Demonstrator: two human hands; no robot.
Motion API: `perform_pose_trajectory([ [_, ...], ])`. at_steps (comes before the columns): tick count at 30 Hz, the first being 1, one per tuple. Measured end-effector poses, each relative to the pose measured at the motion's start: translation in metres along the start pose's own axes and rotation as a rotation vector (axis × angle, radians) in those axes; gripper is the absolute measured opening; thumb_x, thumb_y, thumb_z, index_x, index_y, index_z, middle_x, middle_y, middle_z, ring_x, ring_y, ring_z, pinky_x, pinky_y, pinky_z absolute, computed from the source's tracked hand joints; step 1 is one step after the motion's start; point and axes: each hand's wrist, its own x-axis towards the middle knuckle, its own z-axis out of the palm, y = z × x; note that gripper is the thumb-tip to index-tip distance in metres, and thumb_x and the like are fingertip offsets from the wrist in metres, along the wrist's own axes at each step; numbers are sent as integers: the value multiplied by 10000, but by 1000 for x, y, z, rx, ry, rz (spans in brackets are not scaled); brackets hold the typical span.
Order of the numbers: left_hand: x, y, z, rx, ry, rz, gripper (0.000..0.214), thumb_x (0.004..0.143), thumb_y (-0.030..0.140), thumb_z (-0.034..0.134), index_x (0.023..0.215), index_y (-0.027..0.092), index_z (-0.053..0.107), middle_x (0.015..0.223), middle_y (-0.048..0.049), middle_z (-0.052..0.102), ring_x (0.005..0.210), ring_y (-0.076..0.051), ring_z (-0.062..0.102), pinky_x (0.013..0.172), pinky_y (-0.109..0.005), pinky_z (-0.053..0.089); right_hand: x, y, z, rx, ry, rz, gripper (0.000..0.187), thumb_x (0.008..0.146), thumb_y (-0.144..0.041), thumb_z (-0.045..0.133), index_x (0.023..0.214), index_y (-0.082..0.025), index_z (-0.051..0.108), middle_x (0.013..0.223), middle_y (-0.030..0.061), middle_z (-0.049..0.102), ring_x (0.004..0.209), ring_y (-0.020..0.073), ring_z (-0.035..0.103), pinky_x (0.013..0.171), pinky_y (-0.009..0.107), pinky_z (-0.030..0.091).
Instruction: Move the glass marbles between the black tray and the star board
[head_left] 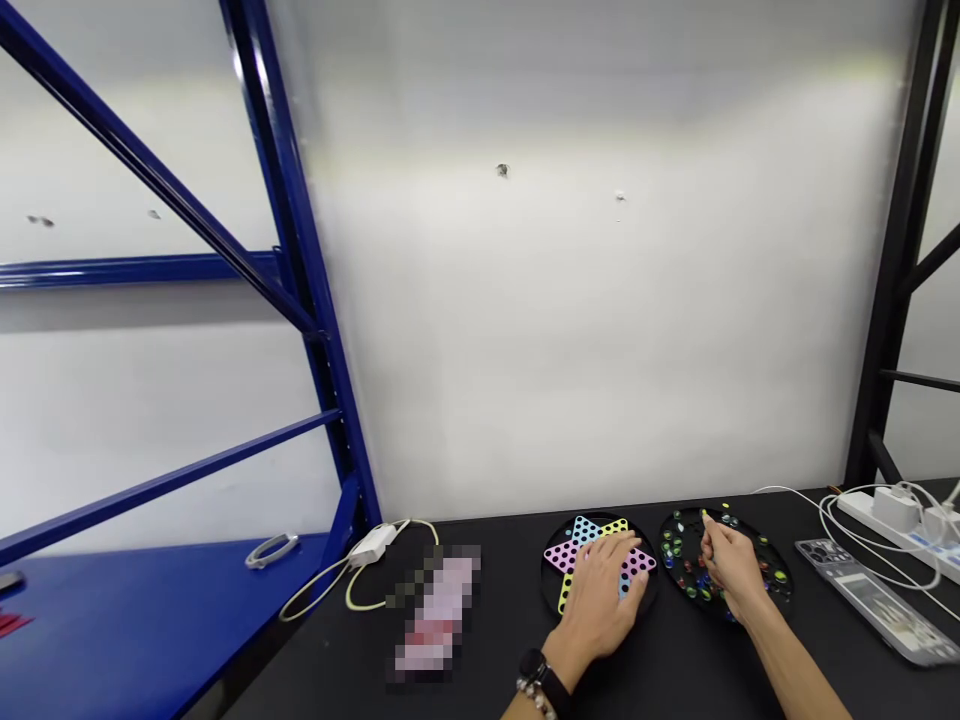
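Note:
A round black Chinese checkers board (576, 540) with a pink, blue and yellow star lies on the black table. My left hand (604, 595) rests flat on it, fingers stretched out, a watch and bead bracelet at the wrist. To its right is a round black tray (765, 575) holding several coloured marbles (679, 555). My right hand (731, 570) is over this tray with fingers curled in a pinch among the marbles; what it holds is too small to make out.
Black table (495, 670) against a white wall. A white adapter with cable (371, 545) lies at left beside a blurred patch. A phone (874, 600), power strip (904, 515) and white cables are at right. Blue shelving (135, 620) stands left, a black rack post right.

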Motion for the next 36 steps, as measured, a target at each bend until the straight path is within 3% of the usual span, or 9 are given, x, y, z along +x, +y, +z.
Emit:
perform_pose_trajectory([
  [2,-10,-24,-6,65,-15,-74,388,944,354,477,1316,266,543,1416,-42,553,1319,-259,481,1137,-496,347,2,4,-9,-456,87,-148,444,863,-536,487,556,-225,411,514,-6,487,486,138,452,482,256,333],
  [5,-25,-57,-16,135,-19,-163,396,942,366,465,1315,259,548,1425,-51,546,1331,-273,471,1139,-526,337,0,12,-12,-981,85,-247,306,887,-409,467,654,-225,537,739,58,632,748,235,588,654,328,415],
  [9,-42,-80,-23,145,-62,-207,417,945,406,460,1337,283,535,1458,-34,516,1356,-262,447,1165,-528,303,-7,15,-3,-1258,79,-319,277,894,-420,468,904,-227,667,1020,111,657,1032,326,570,827,440,429],
  [12,-50,-84,-20,131,-133,-216,488,945,468,463,1400,293,478,1514,-35,450,1411,-270,374,1188,-554,239,-23,9,13,-1223,5,-446,401,924,-482,414,1129,-237,656,1182,121,631,1126,319,540,915,463,413],
  [15,-52,-84,-15,120,-175,-204,561,938,526,468,1452,307,415,1558,-30,383,1453,-286,293,1194,-589,181,-46,5,34,-1112,-282,-577,496,925,-553,395,1296,-287,588,1385,78,545,1271,290,464,1032,440,364],
  [17,-53,-84,-13,117,-178,-191,555,945,520,460,1460,324,402,1570,-20,361,1465,-287,267,1192,-597,171,-61,6,45,-1085,-478,-588,548,903,-593,422,1361,-319,543,1485,37,465,1360,285,381,1096,443,311],
  [19,-54,-84,-13,118,-179,-184,540,953,490,453,1467,337,391,1576,-10,349,1471,-285,252,1190,-603,168,-69,7,52,-1096,-575,-563,592,885,-607,446,1403,-328,507,1537,14,406,1411,287,313,1136,454,260],
  [25,-53,-82,-15,120,-217,-191,517,957,441,458,1465,379,385,1585,41,320,1487,-275,207,1187,-620,147,-71,6,52,-1110,-604,-527,643,894,-610,420,1464,-312,437,1574,-3,345,1449,277,253,1174,442,208],
  [36,-52,-83,-12,125,-192,-195,514,953,404,466,1461,375,396,1573,30,348,1483,-268,225,1187,-605,174,-73,2,51,-1091,-612,-527,634,890,-583,439,1455,-297,450,1573,4,347,1448,283,247,1178,444,198],
])
